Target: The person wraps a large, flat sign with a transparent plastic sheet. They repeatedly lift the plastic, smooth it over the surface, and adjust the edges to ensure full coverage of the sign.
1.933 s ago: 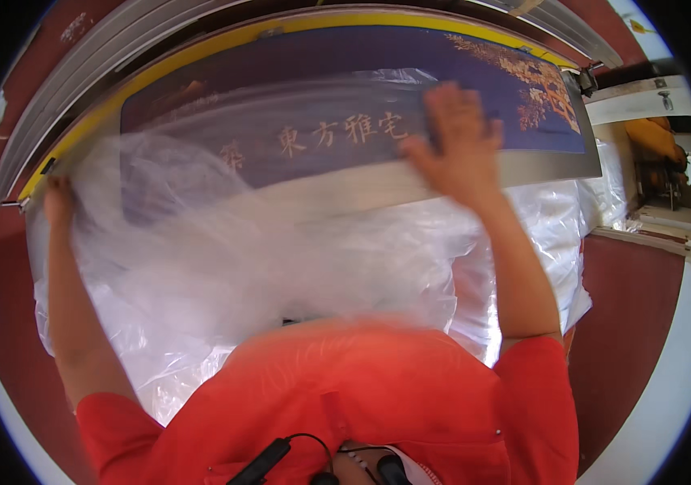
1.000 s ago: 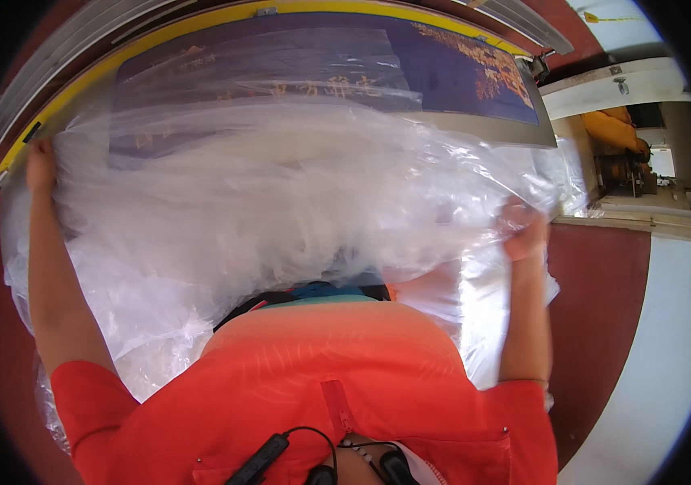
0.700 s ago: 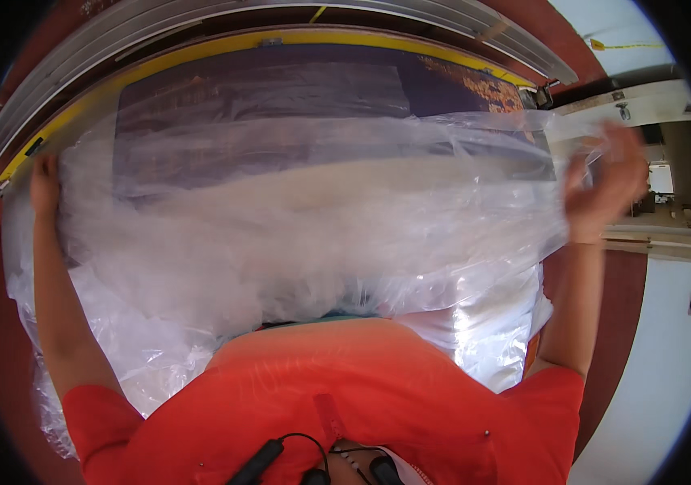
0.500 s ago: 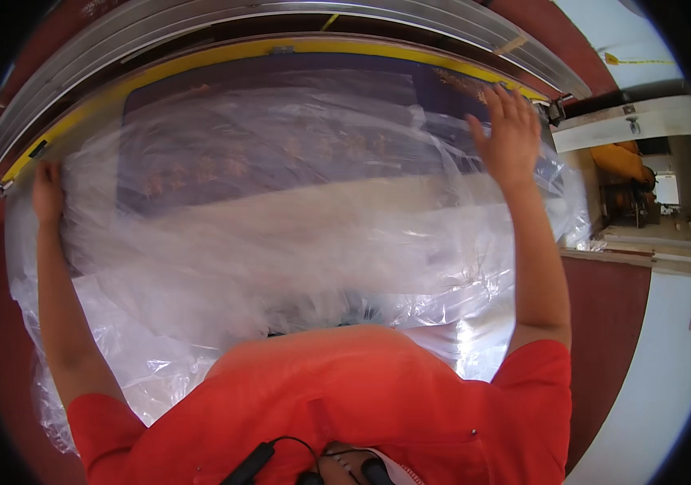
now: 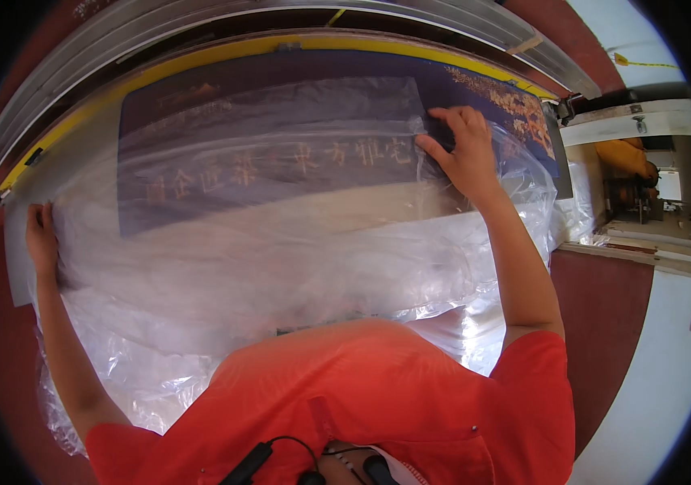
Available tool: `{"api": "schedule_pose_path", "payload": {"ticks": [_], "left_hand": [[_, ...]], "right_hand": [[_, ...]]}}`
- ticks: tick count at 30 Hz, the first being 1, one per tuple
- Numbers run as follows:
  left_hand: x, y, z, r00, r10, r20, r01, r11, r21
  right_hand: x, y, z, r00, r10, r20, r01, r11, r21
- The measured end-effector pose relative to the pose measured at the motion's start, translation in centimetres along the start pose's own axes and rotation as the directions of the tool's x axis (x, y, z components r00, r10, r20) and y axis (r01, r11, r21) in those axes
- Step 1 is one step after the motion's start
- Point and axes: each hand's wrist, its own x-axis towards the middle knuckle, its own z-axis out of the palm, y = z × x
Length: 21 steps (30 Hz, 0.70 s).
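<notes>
A sheet of clear plastic film [image 5: 297, 267] lies in loose wrinkles over a dark blue printed panel [image 5: 378, 65]. My left hand [image 5: 42, 242] is at the film's far left edge, its fingers curled closed on the film. Toward the right, my right hand [image 5: 468, 153] rests over the film and panel. Its thumb and forefinger stand apart beside a crumpled fold, and the other fingers are bent. The panel bears pale lettering and a gold tree-like pattern, seen dimly where the film covers it.
A yellow strip [image 5: 200, 61] runs along the panel's far edge, with silvery metal rails [image 5: 240, 20] beyond. Red-brown floor [image 5: 596, 323] shows at the right. A white frame [image 5: 628, 118] stands there, with a yellow-orange object [image 5: 627, 158] visible through the opening.
Both hands have come nearer to me; the right also moved left. The film has slid toward me, baring more of the panel's upper right part.
</notes>
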Motion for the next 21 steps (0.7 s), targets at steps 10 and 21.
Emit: {"api": "schedule_pose_path", "payload": {"ticks": [10, 21], "left_hand": [[0.1, 0.0, 0.0, 1.0, -0.022, 0.0, 0.022, 1.0, 0.003], [-0.7, -2.1, -0.2, 0.993, -0.101, 0.064, 0.107, 0.99, -0.092]], "right_hand": [[8.2, 2.6, 2.2, 0.994, 0.063, -0.089, -0.044, 0.977, 0.207], [3.0, -1.7, 3.7, 0.919, -0.35, -0.181, 0.287, 0.91, -0.3]]}}
